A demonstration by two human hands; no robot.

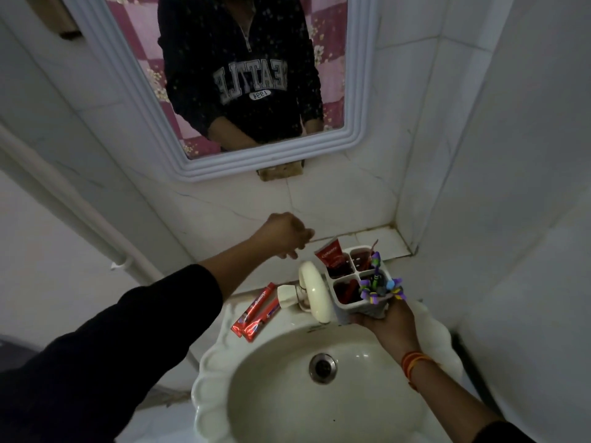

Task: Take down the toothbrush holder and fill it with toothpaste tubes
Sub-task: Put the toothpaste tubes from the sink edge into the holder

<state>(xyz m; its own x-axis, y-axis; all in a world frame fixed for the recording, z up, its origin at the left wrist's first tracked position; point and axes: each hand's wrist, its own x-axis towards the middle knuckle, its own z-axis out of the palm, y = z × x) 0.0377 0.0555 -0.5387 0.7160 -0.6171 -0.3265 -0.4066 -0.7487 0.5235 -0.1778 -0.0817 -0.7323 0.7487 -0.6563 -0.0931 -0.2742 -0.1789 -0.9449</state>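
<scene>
Here, notes from the head view, low light.

Right hand (388,318): closed around the lower body of the toothbrush holder (358,286), gripping it from beneath — held in the air over the back rim of the sink (287,407).

Holder: white, four compartments, tilted slightly toward the camera. It sits just above the fingers, touching them.

Toothpaste tube (329,254): red, standing in the compartment farthest from the grip, its flat end poking up above the rim.

Other compartments: red contents in two of them, too dark to name; the one nearest the grip carries purple-and-yellow brush-like pieces (380,287) that stick out over the hand.

Left hand (286,233): up and to the left of the grip, well apart from the holder, fingers curled downward near the wall ledge — whether it pinches anything I cannot tell.

Toothpaste boxes (256,313): two red cartons lying side by side on the sink's rim, left of the grip, beyond the tap (311,290).

Tap: cream-coloured, just beside the holder, between it and the boxes.

Wrist: red-orange thread (414,362) below the grip.
</scene>
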